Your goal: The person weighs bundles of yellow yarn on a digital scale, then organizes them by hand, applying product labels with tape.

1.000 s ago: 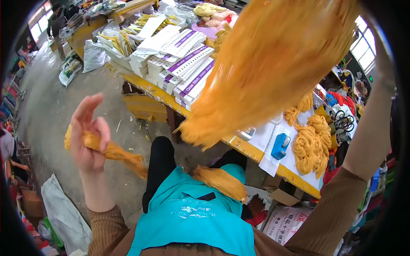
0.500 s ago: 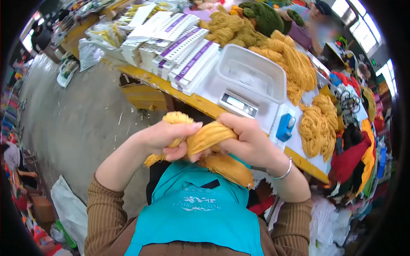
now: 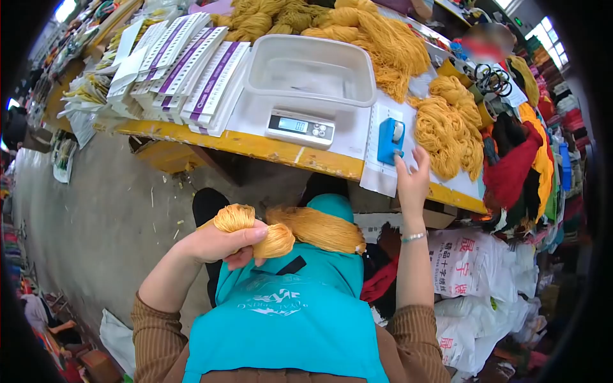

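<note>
My left hand [image 3: 220, 244] is closed round a folded skein of yellow thread [image 3: 276, 241], whose looped ends bulge out on both sides of the fist. A second, longer bundle of golden thread [image 3: 325, 232] lies across my lap on the turquoise apron [image 3: 281, 319]. Out at the table edge, my right hand [image 3: 414, 182] has its fingers apart and nothing in them. Its thumb tip is right by the lower end of a blue tape dispenser [image 3: 387, 143], which stands on a printed white strip [image 3: 378, 177].
A digital scale [image 3: 300, 128] sits near the yellow table edge [image 3: 255, 147], before a clear plastic tub [image 3: 310, 97]. Stacked purple-striped cards [image 3: 217, 83] stand left. Yellow skeins [image 3: 447, 131] and scissors [image 3: 491, 82] lie right. White printed sacks [image 3: 466, 262] are beside me on the floor.
My right hand has let go of the yellow skein and moved up and right to the tape dispenser. My left hand keeps the skein, slightly lower. The view has turned rightward.
</note>
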{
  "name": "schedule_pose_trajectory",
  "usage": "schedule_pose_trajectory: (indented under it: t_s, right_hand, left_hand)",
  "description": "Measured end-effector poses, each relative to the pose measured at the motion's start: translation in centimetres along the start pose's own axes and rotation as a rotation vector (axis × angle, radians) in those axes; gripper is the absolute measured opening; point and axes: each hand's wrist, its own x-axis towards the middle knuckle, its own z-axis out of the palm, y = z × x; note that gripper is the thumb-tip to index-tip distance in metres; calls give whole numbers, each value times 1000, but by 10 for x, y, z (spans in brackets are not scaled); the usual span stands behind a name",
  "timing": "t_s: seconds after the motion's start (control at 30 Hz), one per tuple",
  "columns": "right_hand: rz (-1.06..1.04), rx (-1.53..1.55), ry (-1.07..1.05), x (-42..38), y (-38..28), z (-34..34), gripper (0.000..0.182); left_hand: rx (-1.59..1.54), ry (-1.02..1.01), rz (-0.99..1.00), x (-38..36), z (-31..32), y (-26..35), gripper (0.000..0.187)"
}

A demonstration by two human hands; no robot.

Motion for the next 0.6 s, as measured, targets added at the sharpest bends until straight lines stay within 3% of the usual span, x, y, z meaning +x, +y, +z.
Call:
schedule_pose_trajectory:
  t_s: [0.07, 0.17, 0.23, 0.53, 0.6]
  right_hand:
    - [-40, -26, -26, 17, 0, 22, 71]
    - [89, -93, -98, 23, -5, 42, 67]
    - [23, -183, -26, 20, 16, 55, 69]
    - [97, 9, -39, -17, -8, 37, 70]
    - [9, 40, 85, -20, -12, 33, 63]
  left_hand:
    - [-15, 18, 22, 3, 1, -1, 40]
    - [-23, 45, 40, 0, 2, 0, 41]
    - [-29, 83, 22, -6, 1, -4, 41]
    - [-24, 107, 14, -9, -5, -5, 41]
    - [-13, 93, 15, -8, -6, -6, 41]
